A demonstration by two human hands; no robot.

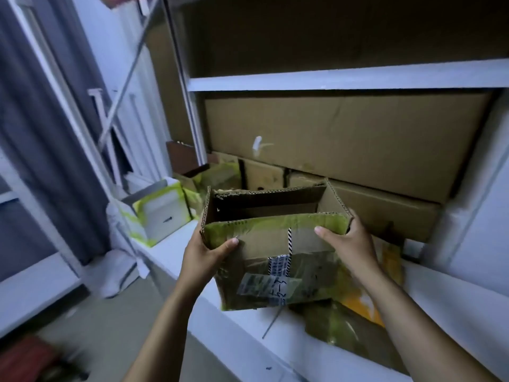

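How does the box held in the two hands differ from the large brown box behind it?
The held box is open at the top; the large box shows a closed face. The held box bears greenish tape and labels; the large box is almost plain brown. The held box is smaller than the large box. Both are cardboard.

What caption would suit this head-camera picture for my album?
A left hand and right hand grip an open cardboard box at a white shelf stacked with larger cartons.
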